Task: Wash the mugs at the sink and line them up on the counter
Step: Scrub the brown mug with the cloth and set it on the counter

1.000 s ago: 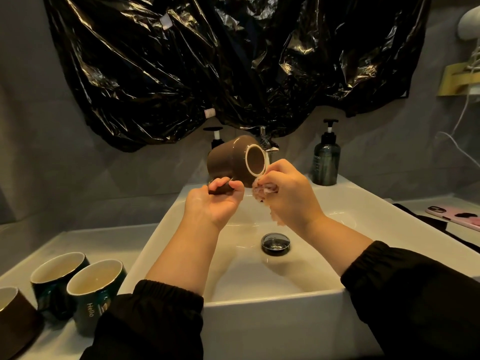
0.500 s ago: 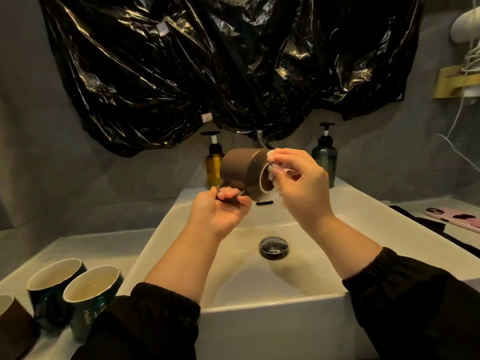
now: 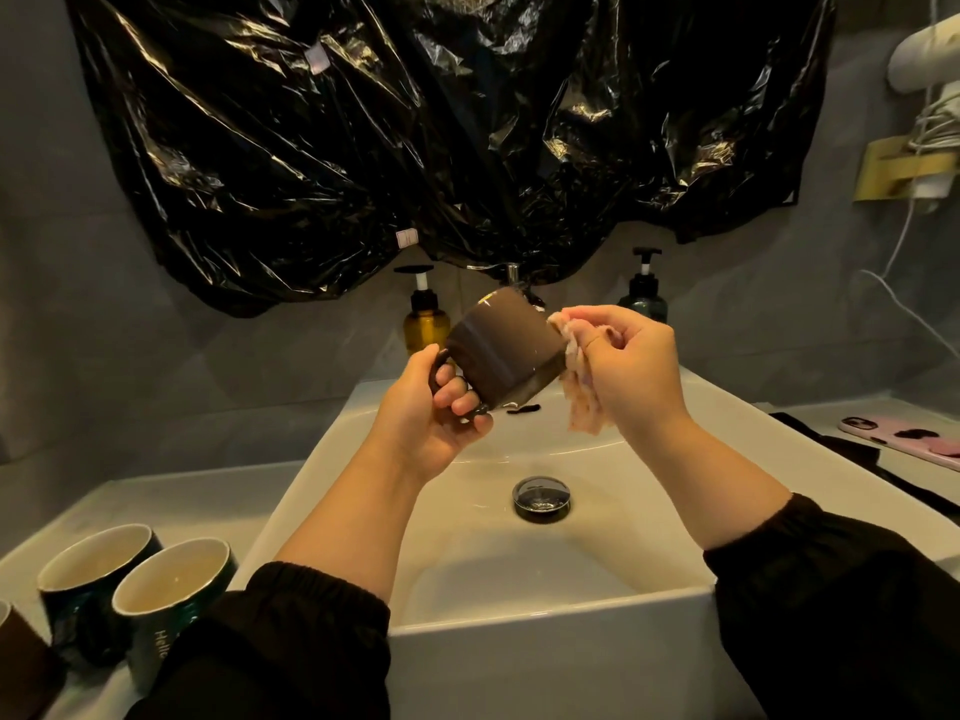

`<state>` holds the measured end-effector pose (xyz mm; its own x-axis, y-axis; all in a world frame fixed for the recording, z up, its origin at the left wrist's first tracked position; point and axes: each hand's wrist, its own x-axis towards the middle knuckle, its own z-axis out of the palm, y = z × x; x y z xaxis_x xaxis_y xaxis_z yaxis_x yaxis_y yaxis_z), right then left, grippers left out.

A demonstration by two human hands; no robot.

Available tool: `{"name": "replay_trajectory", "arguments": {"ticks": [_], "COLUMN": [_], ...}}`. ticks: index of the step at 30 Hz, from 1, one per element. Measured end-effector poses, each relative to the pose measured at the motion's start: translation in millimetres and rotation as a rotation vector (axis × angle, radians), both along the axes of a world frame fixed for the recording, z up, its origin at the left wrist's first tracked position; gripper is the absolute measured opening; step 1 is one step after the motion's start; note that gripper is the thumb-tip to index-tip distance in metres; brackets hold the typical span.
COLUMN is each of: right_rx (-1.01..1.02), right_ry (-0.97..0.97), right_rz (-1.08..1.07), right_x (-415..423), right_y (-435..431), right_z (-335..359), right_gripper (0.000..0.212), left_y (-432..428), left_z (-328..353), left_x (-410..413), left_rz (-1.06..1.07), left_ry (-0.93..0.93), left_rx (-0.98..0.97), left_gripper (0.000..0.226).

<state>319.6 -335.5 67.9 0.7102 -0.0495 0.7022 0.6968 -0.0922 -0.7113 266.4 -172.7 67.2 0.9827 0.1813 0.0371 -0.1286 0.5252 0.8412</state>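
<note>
Above the white sink, my left hand grips the handle of a brown mug, which lies on its side with its mouth turned to the right. My right hand pinches a pink cloth against the mug's rim. Two dark green mugs with pale insides stand on the counter at the lower left. Beside them, at the frame's edge, is another brown mug.
The sink drain plug sits in the basin's middle. An amber pump bottle and a dark pump bottle stand behind the sink by the tap. A pink phone lies at the right. Black plastic sheeting hangs above.
The brown mug has been tilted and turned so its side faces me. My right hand with the cloth has moved from the mug's mouth to its rim on the right.
</note>
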Motion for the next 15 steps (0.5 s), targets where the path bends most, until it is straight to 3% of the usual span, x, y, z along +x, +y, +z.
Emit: {"name": "replay_trajectory", "arguments": {"ticks": [4,7,9,11,13,15], "right_rx": [-0.286,-0.337,-0.203,-0.045,0.041,0.069], "right_ry": [-0.587,-0.668,-0.476,-0.048,0.323,0.512], "right_rz": [-0.032,-0.060,-0.080,-0.037,0.128,0.287], "right_x": [-3.4,1.8,4.9,11.6,20.2,21.0], "right_y": [10.5,14.6,10.9,2.8,-5.6,-11.7], "right_z": [-14.3,-14.8,-11.4,-4.3,-2.0,-3.1], "right_gripper": [0.013,0.015,0.014,0.016,0.020,0.018], "left_y": [-7.6,-11.9,-11.6,-10.4,-9.8,-9.7], "left_z": [-6.4,-8.6,-9.4,-9.7,-10.1,-9.8], "left_x": [0.7,-0.5,-0.5,-1.0,-1.0,-1.1], "left_rz": [-0.024,-0.051,-0.064,-0.068,-0.071,-0.073], "left_ry": [0.052,0.070,0.065,0.057,0.051,0.058], "left_rx": [0.205,0.253,0.255,0.245,0.224,0.210], "left_gripper": [0.051,0.050,0.050,0.051,0.053,0.053]}}
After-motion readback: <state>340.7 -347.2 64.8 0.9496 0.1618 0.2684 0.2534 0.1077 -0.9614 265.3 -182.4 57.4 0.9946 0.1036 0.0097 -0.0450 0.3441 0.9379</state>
